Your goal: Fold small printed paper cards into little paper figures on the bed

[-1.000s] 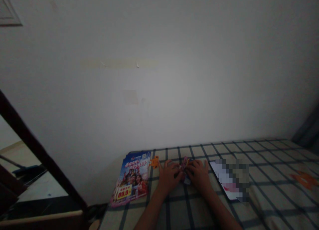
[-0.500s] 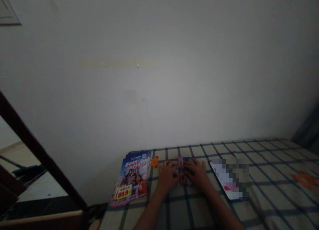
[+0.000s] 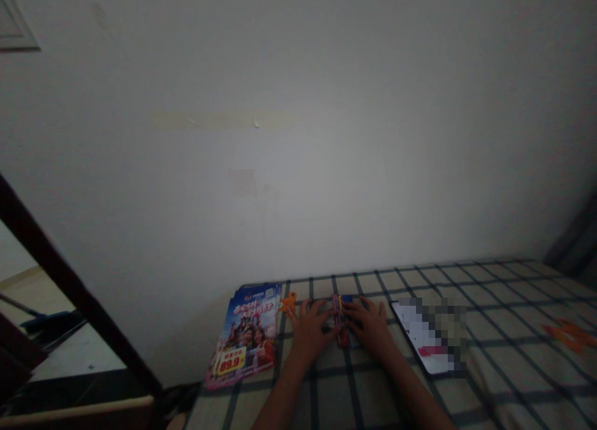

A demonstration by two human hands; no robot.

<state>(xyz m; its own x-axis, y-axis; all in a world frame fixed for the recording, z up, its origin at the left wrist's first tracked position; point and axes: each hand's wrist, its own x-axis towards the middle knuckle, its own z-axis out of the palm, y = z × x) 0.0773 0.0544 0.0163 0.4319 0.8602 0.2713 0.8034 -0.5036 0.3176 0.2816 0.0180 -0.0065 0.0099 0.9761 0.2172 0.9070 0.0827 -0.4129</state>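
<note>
Both my hands rest on a checked cloth (image 3: pixel 489 368) and meet over a small folded piece of coloured paper (image 3: pixel 341 321), pink and blue, lying between them. My left hand (image 3: pixel 311 328) has its fingers pressed on the paper's left side. From the right, my right hand (image 3: pixel 370 324) presses on the paper with its fingers flat over it. The dim light hides the exact shape of the fold.
A stack of colourful flyers (image 3: pixel 247 340) lies left of my hands near the cloth's edge. A phone (image 3: pixel 426 340) lies to the right. A white wall rises close behind. A dark wooden rail (image 3: pixel 69 287) slants at the left.
The paper went from partly upright between my fingers to lying flat under them. My hands shifted slightly toward the wall.
</note>
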